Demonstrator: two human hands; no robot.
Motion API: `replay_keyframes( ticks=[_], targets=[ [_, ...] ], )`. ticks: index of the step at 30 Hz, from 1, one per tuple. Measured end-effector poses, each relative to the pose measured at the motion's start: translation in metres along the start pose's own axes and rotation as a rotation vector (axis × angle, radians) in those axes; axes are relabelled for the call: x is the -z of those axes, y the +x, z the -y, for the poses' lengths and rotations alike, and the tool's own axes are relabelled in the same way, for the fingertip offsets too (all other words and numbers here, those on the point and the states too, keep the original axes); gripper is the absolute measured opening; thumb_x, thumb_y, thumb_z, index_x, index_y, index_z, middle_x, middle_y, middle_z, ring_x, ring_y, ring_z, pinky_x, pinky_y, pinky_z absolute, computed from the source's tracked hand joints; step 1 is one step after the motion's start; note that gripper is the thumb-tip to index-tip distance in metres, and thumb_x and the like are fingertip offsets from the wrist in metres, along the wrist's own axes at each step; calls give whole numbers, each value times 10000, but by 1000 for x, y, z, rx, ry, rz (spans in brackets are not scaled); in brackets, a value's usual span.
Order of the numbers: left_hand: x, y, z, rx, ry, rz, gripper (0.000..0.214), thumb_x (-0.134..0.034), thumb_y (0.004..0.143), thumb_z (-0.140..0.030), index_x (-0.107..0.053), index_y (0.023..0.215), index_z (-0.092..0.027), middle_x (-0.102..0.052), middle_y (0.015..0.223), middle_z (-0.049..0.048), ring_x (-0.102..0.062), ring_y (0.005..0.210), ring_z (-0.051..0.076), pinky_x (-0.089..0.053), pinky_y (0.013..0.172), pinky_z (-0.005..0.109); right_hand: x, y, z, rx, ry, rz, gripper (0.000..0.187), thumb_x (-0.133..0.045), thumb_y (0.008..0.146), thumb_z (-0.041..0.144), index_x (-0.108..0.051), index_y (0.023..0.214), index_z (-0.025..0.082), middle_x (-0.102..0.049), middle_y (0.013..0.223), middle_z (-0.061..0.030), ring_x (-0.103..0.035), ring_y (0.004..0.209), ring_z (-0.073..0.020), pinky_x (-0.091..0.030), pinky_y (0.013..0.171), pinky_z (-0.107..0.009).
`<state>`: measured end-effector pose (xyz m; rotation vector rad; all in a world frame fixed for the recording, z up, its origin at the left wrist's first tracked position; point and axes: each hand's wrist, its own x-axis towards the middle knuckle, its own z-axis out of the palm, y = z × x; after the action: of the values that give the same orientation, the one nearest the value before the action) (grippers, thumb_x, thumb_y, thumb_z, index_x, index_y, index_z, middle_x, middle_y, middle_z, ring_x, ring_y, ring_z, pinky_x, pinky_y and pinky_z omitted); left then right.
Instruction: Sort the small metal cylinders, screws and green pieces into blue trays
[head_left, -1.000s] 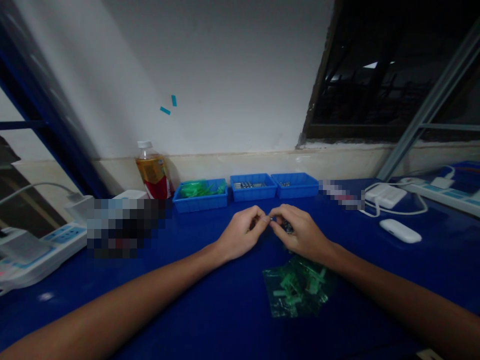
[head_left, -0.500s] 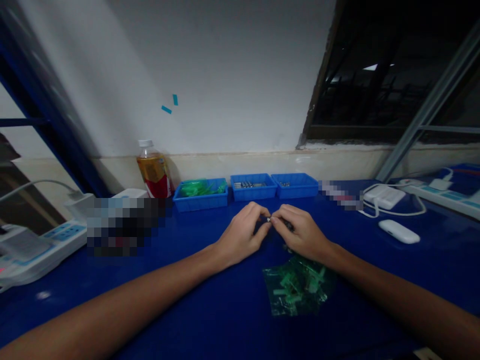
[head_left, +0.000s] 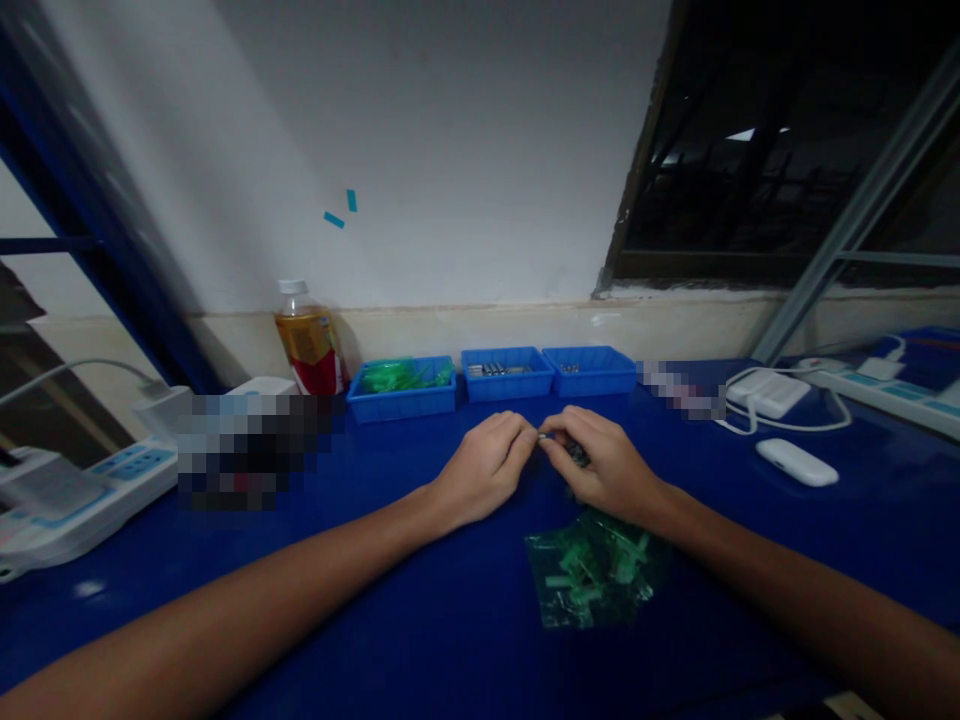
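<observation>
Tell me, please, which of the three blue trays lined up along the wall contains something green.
The left tray, nearest the drink bottle: it holds green, film-like material, whereas the middle tray and right tray show small, metallic-looking pieces.

A pale grey painted wall (head_left: 480, 150) is rising behind a glossy deep-blue tabletop (head_left: 405, 640). A dark glass window (head_left: 750, 200) is showing a white gleam (head_left: 742, 134). A blue metal post (head_left: 120, 240) is slanting at left, a grey metal post (head_left: 840, 220) at right.

Can't read any text, brand, number or sign, including on bottle (head_left: 309, 345) near back edge of table (head_left: 420, 620).
</observation>
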<state>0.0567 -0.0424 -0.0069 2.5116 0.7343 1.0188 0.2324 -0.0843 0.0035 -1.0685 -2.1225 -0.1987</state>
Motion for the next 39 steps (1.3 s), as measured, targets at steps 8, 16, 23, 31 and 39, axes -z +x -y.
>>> replay_keyframes(
  ticks=[8, 16, 23, 31, 39],
  targets=[
    [0, -3, -1, -87, -20, -43, 127, -479, 899, -248, -494, 998, -168, -568, 915, 45, -544, 843, 162, -431, 745, 278, 0, 0, -1, -29, 43, -11, 148, -451, 883, 196, -531, 760, 182, -545, 681, -24, -503, 639, -142, -371, 590, -268],
    [0, -2, -1, -35, 7, -46, 172, -393, 949, -285, -512, 925, -164, -581, 867, 39, -548, 834, 163, -420, 758, 287, 0, -2, -3, -33, 52, -36, 95, -503, 868, 201, -539, 951, 173, -547, 713, -9, -526, 662, -139, -395, 622, -266],
    [0, 0, 0, -16, 20, -4, 266, -338, 966, -310, -534, 863, -164, -578, 796, 25, -545, 775, 155, -416, 715, 283, -1, -1, -1, 68, -24, -27, 84, -490, 875, 178, -560, 913, 151, -546, 712, -28, -514, 668, -152, -390, 623, -279],
    [0, -3, -2, -43, -50, -62, 185, -482, 900, -269, -477, 1058, -173, -586, 922, 45, -568, 846, 160, -451, 744, 282, -3, -1, -5, -20, 1, -13, 148, -451, 902, 213, -566, 824, 162, -580, 708, -40, -534, 678, -160, -396, 635, -286],
    [-1, -2, -1, -25, 2, -57, 150, -397, 944, -276, -505, 953, -171, -587, 870, 35, -553, 826, 163, -426, 748, 291, -2, -2, -3, -36, 14, -21, 98, -481, 889, 225, -553, 921, 166, -563, 708, -19, -533, 659, -149, -397, 624, -276]
  ],
)
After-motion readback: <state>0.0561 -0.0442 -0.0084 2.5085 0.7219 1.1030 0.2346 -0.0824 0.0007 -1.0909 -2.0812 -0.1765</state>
